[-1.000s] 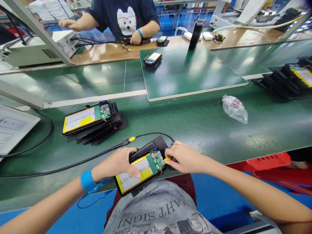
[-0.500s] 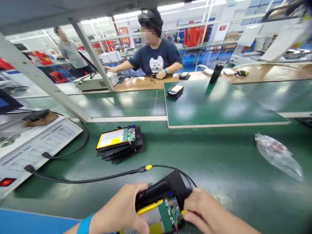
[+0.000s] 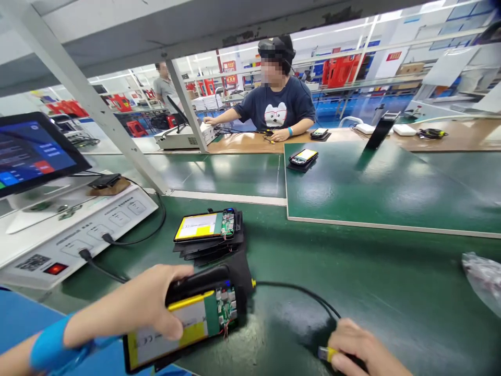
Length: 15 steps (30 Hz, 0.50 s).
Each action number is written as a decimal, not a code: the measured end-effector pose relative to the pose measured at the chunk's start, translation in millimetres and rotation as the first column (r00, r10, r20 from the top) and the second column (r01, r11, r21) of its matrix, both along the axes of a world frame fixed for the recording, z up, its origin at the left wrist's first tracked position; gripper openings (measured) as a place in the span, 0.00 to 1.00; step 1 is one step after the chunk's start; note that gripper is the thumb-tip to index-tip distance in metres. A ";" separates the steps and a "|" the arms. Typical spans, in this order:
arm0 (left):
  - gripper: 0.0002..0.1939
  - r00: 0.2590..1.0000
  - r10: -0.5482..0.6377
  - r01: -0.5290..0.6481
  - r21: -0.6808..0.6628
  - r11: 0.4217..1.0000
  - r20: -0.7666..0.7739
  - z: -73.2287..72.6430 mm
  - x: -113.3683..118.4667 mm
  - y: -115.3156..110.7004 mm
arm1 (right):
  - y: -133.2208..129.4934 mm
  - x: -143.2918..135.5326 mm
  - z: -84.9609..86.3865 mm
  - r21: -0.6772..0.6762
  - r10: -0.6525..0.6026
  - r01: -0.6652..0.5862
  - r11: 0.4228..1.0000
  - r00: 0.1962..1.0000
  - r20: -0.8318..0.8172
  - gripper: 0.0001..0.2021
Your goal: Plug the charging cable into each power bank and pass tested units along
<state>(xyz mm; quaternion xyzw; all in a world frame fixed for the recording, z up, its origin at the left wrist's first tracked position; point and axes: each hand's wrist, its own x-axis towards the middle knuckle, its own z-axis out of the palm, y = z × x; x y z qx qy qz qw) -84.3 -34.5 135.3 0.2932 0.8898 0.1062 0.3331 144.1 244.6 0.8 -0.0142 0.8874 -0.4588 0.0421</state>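
Note:
My left hand (image 3: 156, 303) is closed around the upper edge of an opened power bank (image 3: 191, 321). It has a silver and yellow battery, a green circuit board with a blue light, and a black case with dark flaps behind. My right hand (image 3: 358, 344), lower right, pinches the yellow end of a USB cable (image 3: 297, 284); its metal plug (image 3: 324, 354) points left, apart from the board. The cable runs from my right hand to a yellow connector (image 3: 253, 283) behind the power bank. Just beyond my left hand sits a stack of similar power banks (image 3: 203, 227), the top one lit blue.
At left, a white tester box (image 3: 84, 237) with plugged cables and a red switch carries a screen (image 3: 39, 149). A raised green board (image 3: 352, 196) lies across the bench, with a plastic bag (image 3: 483, 282) at right. A co-worker (image 3: 284, 102) sits opposite, behind a metal post (image 3: 188, 104).
My right hand has drawn the USB plug away from the circuit board, to the right. My left hand has carried the power bank left, closer to the stack. The view has also shifted.

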 end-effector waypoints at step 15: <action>0.29 0.918 -0.146 0.082 0.183 0.980 0.369 47.2 -129.3 55.6 | -2.4 -18.5 -1.9 0.349 0.062 -0.026 0.937 0.994 -0.093 0.08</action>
